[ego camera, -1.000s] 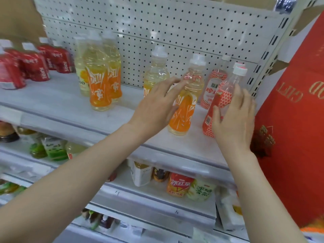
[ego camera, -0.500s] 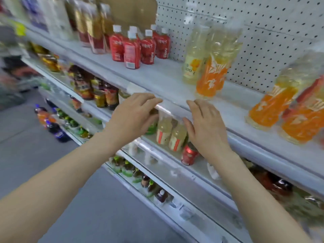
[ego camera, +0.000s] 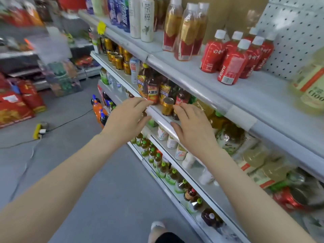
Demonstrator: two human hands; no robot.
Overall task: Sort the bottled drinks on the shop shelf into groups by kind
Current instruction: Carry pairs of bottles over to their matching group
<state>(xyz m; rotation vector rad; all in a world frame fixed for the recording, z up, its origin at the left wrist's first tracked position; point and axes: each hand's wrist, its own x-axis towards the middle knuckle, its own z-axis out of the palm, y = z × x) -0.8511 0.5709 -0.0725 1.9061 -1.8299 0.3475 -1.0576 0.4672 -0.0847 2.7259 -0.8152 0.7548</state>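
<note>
My left hand point(ego camera: 128, 115) and my right hand point(ego camera: 193, 127) hover empty, fingers apart, by the front edge of the second shelf point(ego camera: 163, 118). Between them a gold can point(ego camera: 167, 106) stands beside dark tea bottles point(ego camera: 153, 88). On the top shelf point(ego camera: 245, 95) stands a group of red-labelled bottles point(ego camera: 233, 65), with tall amber and red bottles point(ego camera: 185, 30) to their left. White bottles point(ego camera: 147, 18) and blue ones point(ego camera: 121, 13) stand further left. A pale yellow bottle point(ego camera: 312, 85) shows blurred at the right edge.
Gold cans point(ego camera: 119, 60) line the second shelf further back. Lower shelves hold green-capped bottles point(ego camera: 157, 160) and small white ones point(ego camera: 171, 141). Red sacks point(ego camera: 15, 107) lie on the grey floor at left, with a cable and yellow power strip point(ego camera: 37, 130). My shoe point(ego camera: 157, 227) shows at the bottom.
The view has swung left along the aisle. Both hands left the orange and pink bottles on the top shelf and dropped to the second shelf's edge, empty.
</note>
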